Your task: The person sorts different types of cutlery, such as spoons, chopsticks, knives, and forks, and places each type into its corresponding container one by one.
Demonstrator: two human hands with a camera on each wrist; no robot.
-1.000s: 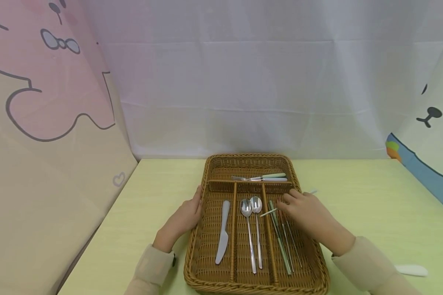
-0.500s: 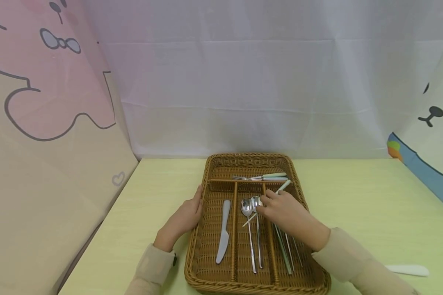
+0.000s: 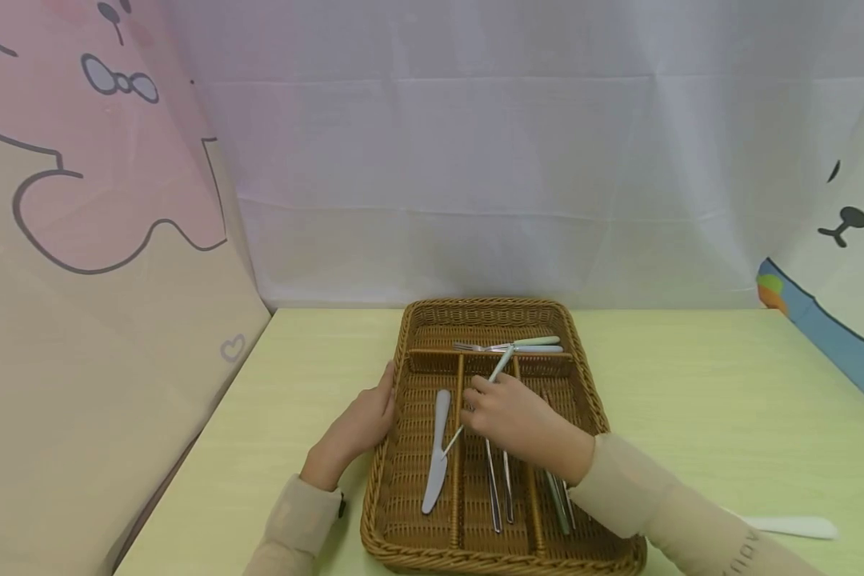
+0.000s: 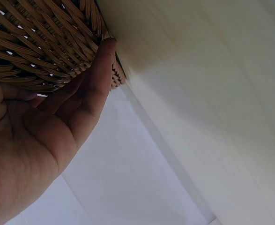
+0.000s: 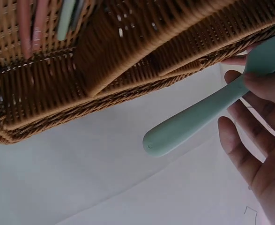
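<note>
My right hand (image 3: 511, 412) pinches a pale green table knife (image 5: 189, 124) near its neck, over the left divider of a brown wicker cutlery basket (image 3: 579, 368). The knife is tilted; its tip overlaps a grey knife (image 3: 435, 480) lying in the left compartment. Two metal spoons (image 3: 493, 496) lie in the middle compartment, their bowls hidden behind this hand. In the right compartment are green chopsticks (image 3: 558, 508) and reddish chopsticks (image 5: 39, 23), partly covered by the sleeve. My left hand (image 3: 356, 420) rests with extended fingers against the basket's left outer side.
Two forks, one with a pale green handle (image 3: 536, 342), lie across the back compartment. A white utensil handle (image 3: 795, 526) lies on the table (image 3: 691, 384) at right, partly behind the right sleeve. White fabric (image 3: 475, 200) hangs behind the table.
The right hand has carried the pale green knife leftward from the right compartment, across the spoons, to the left divider, turning it more upright in view. The left hand and basket stay nearly still.
</note>
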